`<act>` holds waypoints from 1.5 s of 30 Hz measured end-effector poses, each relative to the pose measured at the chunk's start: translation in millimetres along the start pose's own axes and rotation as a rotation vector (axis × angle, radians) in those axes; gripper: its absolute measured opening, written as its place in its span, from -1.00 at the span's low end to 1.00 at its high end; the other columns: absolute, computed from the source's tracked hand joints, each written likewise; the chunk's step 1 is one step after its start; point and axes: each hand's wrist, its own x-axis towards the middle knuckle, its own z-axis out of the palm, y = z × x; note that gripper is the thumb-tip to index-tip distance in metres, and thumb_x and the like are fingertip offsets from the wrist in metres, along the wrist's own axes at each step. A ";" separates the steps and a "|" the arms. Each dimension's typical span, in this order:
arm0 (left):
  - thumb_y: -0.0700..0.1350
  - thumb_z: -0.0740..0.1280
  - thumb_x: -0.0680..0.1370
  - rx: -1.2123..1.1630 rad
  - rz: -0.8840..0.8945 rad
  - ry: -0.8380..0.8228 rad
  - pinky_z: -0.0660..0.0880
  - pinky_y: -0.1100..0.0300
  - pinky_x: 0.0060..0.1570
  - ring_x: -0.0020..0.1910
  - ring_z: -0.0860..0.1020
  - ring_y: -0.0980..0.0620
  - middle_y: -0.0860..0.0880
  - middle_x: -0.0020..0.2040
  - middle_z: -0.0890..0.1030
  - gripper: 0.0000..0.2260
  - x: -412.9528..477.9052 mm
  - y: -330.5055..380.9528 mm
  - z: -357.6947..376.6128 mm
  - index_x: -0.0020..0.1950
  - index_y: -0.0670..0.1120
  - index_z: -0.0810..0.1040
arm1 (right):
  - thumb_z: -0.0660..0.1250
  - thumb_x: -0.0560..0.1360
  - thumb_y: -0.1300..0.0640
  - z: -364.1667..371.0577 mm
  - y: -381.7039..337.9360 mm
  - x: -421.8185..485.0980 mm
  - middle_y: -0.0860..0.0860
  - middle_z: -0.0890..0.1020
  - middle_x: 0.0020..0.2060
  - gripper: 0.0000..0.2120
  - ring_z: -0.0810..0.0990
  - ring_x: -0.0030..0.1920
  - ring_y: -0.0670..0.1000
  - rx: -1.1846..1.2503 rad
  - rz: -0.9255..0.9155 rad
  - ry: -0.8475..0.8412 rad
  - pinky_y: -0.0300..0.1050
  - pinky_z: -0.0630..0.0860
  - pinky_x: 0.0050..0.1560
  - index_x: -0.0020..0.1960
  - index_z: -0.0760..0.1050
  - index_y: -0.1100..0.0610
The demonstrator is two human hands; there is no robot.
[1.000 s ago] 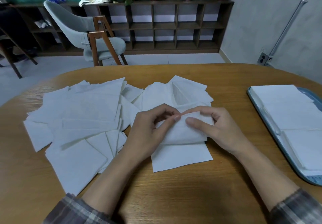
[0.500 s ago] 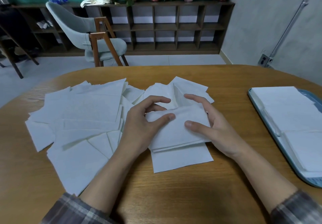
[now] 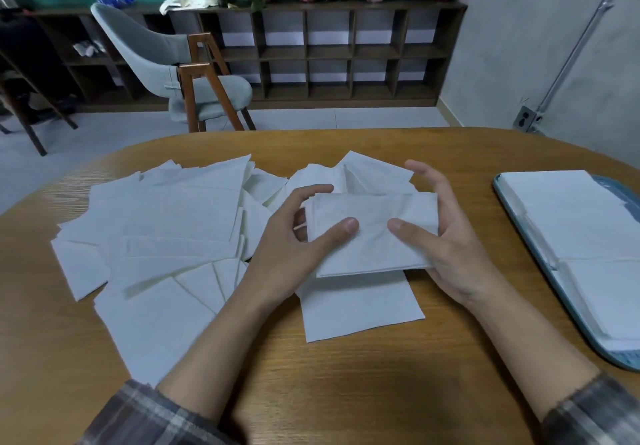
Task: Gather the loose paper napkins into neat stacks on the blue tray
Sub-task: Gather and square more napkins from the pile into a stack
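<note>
A small bundle of white napkins [image 3: 372, 236] is lifted just above the wooden table, held from both sides. My left hand [image 3: 294, 243] grips its left edge with the thumb on top. My right hand [image 3: 446, 236] holds the right edge, thumb on top and fingers behind. One flat napkin [image 3: 356, 306] lies directly under the bundle. Several loose napkins [image 3: 162, 233] are spread over the left half of the table. At the right edge sits the blue tray [image 3: 620, 358] with two neat white napkin stacks [image 3: 568, 216] on it.
The oval wooden table [image 3: 346, 392] has bare wood in front of me and between the napkins and the tray. Beyond it stand a grey chair [image 3: 173, 63], a dark cubby shelf [image 3: 329, 53] with potted plants, and a wall outlet [image 3: 526, 119].
Both hands have raised the bundle off the pile and squared it. My right hand moved out to the bundle's right edge, and my left thumb shifted onto its top.
</note>
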 end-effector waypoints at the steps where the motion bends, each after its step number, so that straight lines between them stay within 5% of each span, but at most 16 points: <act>1: 0.02 0.59 0.49 -0.012 -0.016 -0.017 0.61 0.30 -0.13 -0.01 0.71 0.17 0.13 0.04 0.72 -0.58 -0.3 -0.3 0.2 0.31 0.24 0.58 | 0.51 0.50 0.21 -0.2 0.6 0.3 0.09 0.56 0.39 -0.32 0.62 0.33 0.19 -0.045 -0.001 0.010 0.24 0.62 0.23 0.47 0.35 -0.26; 4: -0.06 0.59 0.51 0.081 0.034 0.039 0.65 0.21 -0.12 -0.02 0.72 0.10 0.08 0.07 0.72 -0.55 1.7 -5.7 0.3 0.31 0.25 0.55 | 0.52 0.51 0.18 -1.1 1.8 -0.2 0.00 0.61 0.32 -0.37 0.65 0.28 0.12 -0.081 0.029 -0.021 0.12 0.66 0.19 0.42 0.36 -0.26; 7: -0.01 0.59 0.52 0.139 0.071 0.071 0.67 0.15 -0.01 0.10 0.69 0.12 0.12 0.17 0.68 -0.50 4.8 -13.6 -1.2 0.35 0.31 0.47 | 0.52 0.52 0.19 -2.5 0.1 -1.2 -0.07 0.66 0.24 -0.65 0.60 0.34 0.04 -0.079 0.037 -0.120 0.01 0.57 0.31 0.28 0.62 -0.01; 12: 0.09 0.62 0.45 0.511 0.385 0.042 0.45 0.39 0.17 0.31 0.47 0.16 0.17 0.30 0.45 -0.40 3.4 -22.3 6.4 0.42 0.19 0.46 | 0.44 0.57 0.35 -3.6 0.4 1.8 -0.26 0.71 0.16 -0.71 0.57 0.29 -0.31 -0.435 -0.034 0.051 -0.52 0.38 0.21 0.19 0.71 0.04; 17: 0.17 0.66 0.38 0.615 0.295 -0.502 0.45 0.29 -0.06 -0.02 0.58 0.10 0.16 -0.05 0.62 -0.70 -4.7 -25.2 12.1 0.01 0.10 0.72 | 0.43 0.57 0.37 -8.5 4.0 3.4 -0.29 0.70 0.16 -0.67 0.57 0.28 -0.30 -0.435 -0.054 0.094 -0.43 0.42 0.25 0.21 0.71 0.03; 19: 0.15 0.65 0.40 0.629 0.280 -0.554 0.48 0.24 -0.10 -0.06 0.57 0.07 0.15 -0.11 0.63 -0.75 -6.0 -28.4 13.3 -0.02 0.09 0.73 | 0.43 0.57 0.36 -6.9 4.6 3.0 -0.29 0.70 0.17 -0.67 0.58 0.29 -0.27 -0.422 -0.055 0.074 -0.37 0.45 0.28 0.21 0.71 0.01; 27: -0.16 0.56 0.52 0.351 0.153 -0.452 0.48 0.32 -0.08 -0.23 0.57 0.19 0.15 -0.26 0.67 -0.92 -7.4 -15.6 6.5 -0.16 -0.04 0.71 | 0.41 0.61 0.28 -7.9 5.1 2.0 -0.18 0.76 0.08 -0.80 0.63 0.25 -0.22 -0.449 -0.041 -0.037 -0.38 0.42 0.23 0.10 0.75 0.05; 29: -0.20 0.53 0.56 0.212 0.111 -0.377 0.44 0.30 -0.17 -0.30 0.46 0.10 0.10 -0.31 0.59 -0.89 -4.2 -12.5 2.9 -0.15 -0.05 0.69 | 0.40 0.63 0.08 -8.4 3.7 1.5 -0.14 0.75 0.14 -0.83 0.61 0.31 -0.17 -0.388 -0.032 -0.078 -0.26 0.40 0.35 0.14 0.73 0.07; 33: -0.15 0.52 0.58 0.143 0.121 -0.214 0.34 0.34 -0.23 -0.34 0.36 0.08 0.00 -0.30 0.60 -0.93 0.8 -11.1 -3.0 -0.09 -0.01 0.72 | 0.33 0.55 -0.30 -3.6 -0.5 -2.1 -0.09 0.74 0.16 -0.51 0.61 0.32 -0.12 -0.303 0.019 -0.151 -0.24 0.41 0.34 0.14 0.73 0.07; 37: -0.10 0.55 0.55 0.213 0.196 -0.114 0.50 0.32 -0.10 -0.16 0.66 0.16 0.10 -0.16 0.74 -0.97 -0.5 -9.6 -2.5 -0.06 0.04 0.76 | 0.50 0.56 0.11 5.3 0.7 -2.9 -0.16 0.76 0.01 -0.91 0.66 0.15 -0.23 -0.416 0.026 -0.089 -0.47 0.40 0.13 0.04 0.75 0.06; 40: -0.06 0.60 0.50 0.257 0.195 -0.077 0.53 0.29 -0.08 -0.07 0.69 0.11 0.11 -0.12 0.74 -0.91 0.3 -9.3 -6.4 -0.03 0.10 0.76 | 0.48 0.58 0.21 3.8 0.6 -2.2 -0.18 0.76 0.00 -0.91 0.63 0.15 -0.27 -0.425 0.008 -0.010 -0.54 0.36 0.11 0.02 0.75 0.07; 45: -0.07 0.59 0.50 0.300 0.167 -0.114 0.55 0.28 0.07 0.04 0.68 0.16 0.18 -0.04 0.73 -0.83 1.9 -9.1 -10.0 0.03 0.16 0.73 | 0.49 0.55 0.23 -1.9 -3.3 -1.6 -0.14 0.71 0.16 -0.77 0.61 0.26 -0.18 -0.325 0.018 -0.047 -0.37 0.49 0.15 0.19 0.70 0.04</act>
